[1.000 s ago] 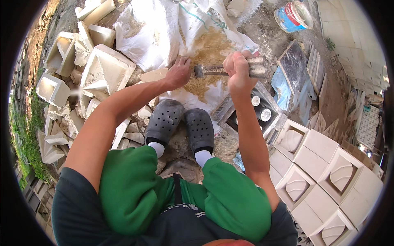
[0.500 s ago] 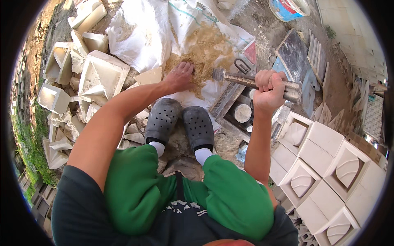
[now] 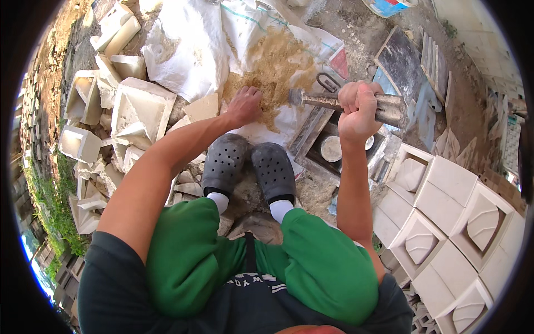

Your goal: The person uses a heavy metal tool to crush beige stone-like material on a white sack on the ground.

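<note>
My right hand (image 3: 359,108) is wrapped round a long, dirt-caked brown and grey tool (image 3: 325,101). It lies nearly level in my grip, thicker at its right end, with a grey blurred tip at the left; its exact kind is unclear. My left hand (image 3: 245,106) is down low at the edge of a patch of tan sand (image 3: 278,67), its fingers curled. What they close on, if anything, is hidden. The sand is spread over a white woven sack (image 3: 194,53). Under the tool stands a rectangular mould-like frame (image 3: 311,133) with a round, pale-topped piece (image 3: 331,148) inside.
Broken and whole pale cast blocks (image 3: 142,108) are heaped at the left. Pale blocks with leaf-like reliefs (image 3: 423,245) stand in rows at the right. Dark boards (image 3: 397,58) lie beyond the frame, and a blue and white bucket (image 3: 386,6) is at the top. My grey clogs (image 3: 272,170) are between my hands.
The view has shifted slightly, so the bucket sits higher in the picture. My right hand still grips the tool, slightly more level now. My left hand stays at the sand.
</note>
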A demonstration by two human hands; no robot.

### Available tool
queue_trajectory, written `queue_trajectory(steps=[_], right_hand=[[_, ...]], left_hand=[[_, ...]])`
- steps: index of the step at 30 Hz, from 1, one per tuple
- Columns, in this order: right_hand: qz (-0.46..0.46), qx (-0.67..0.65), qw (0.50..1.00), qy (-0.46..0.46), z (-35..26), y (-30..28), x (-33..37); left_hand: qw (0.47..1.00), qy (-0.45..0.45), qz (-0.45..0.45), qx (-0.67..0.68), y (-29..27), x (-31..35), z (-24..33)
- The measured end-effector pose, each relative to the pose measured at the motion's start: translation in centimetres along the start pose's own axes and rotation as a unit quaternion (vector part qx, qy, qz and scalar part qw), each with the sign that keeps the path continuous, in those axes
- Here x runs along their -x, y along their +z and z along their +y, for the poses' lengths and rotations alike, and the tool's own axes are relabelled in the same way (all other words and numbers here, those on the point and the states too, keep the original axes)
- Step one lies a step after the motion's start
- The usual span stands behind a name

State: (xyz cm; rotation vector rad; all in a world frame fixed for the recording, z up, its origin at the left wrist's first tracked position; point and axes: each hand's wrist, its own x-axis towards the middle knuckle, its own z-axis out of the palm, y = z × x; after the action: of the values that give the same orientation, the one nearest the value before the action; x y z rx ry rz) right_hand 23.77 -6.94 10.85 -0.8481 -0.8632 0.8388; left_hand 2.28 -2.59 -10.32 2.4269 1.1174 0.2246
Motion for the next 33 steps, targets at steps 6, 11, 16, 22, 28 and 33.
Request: queue_trajectory(steps=[6, 11, 16, 22, 28, 33], right_hand=[[-0.004, 0.096, 0.995, 0.006, 0.2, 1.5, 0.2], [0.0, 0.083, 0.996, 0.016, 0.1, 2.4, 0.0], [0.022, 0.082, 0.996, 0.02, -0.2, 1.5, 0.1], [0.018, 0.075, 0.997, 0.016, -0.2, 1.7, -0.1], [0.018, 0.069, 0.997, 0.018, -0.3, 1.1, -0.4], [0.012, 0.063, 0.998, 0.017, -0.3, 0.9, -0.5]], left_hand=[[0.998, 0.058, -0.025, -0.004, 1.0, -0.3, -0.8], [0.993, 0.077, -0.094, -0.003, 0.4, -1.5, -3.1], [0.971, 0.007, -0.24, 0.025, -4.2, -5.1, -1.2], [0.972, -0.03, -0.211, 0.094, -5.6, -5.3, -3.0], [0.975, -0.019, -0.198, 0.098, -6.0, -4.7, -3.3], [0.971, -0.061, -0.227, 0.049, -7.5, -5.1, -2.7]])
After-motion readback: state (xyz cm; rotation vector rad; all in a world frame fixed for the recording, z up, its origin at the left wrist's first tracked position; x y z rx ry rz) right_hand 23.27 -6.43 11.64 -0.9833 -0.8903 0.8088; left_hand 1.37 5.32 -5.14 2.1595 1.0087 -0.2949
